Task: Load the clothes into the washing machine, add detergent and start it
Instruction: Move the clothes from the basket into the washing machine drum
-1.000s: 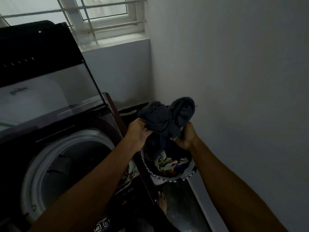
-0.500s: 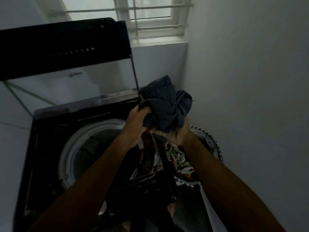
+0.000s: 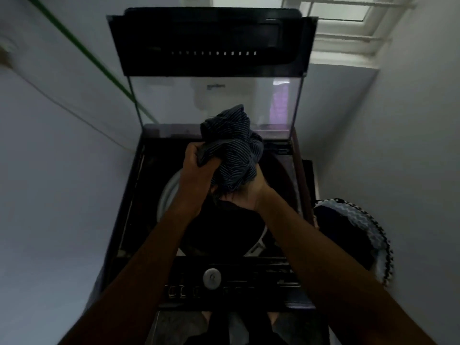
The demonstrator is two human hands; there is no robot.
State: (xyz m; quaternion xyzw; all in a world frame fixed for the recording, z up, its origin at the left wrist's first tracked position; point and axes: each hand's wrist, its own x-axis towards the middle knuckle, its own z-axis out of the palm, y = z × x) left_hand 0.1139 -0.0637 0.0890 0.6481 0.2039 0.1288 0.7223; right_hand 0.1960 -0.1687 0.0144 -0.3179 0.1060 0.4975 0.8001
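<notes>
both hands grip the bundled striped garment (image 3: 232, 148) above the washing machine's drum opening (image 3: 171, 192): my left hand (image 3: 199, 158) clutches its left edge, my right hand (image 3: 249, 195) cups it from beneath. lid (image 3: 211, 43) stands upright behind; laundry basket (image 3: 366, 227) sits just right.

barred window (image 3: 348, 33), grey walls (image 3: 410, 145), green line (image 3: 82, 48)

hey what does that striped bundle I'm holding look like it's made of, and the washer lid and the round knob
Dark blue pinstriped cloth bundle: soft woven fabric, matte; it crumples into folds.
Raised washer lid: clear glass or plastic lower pane, since the wall shows through, under a glossy black band, likely plastic.
Round silver knob: metal or metallic-coated plastic, with a dull sheen.
</notes>
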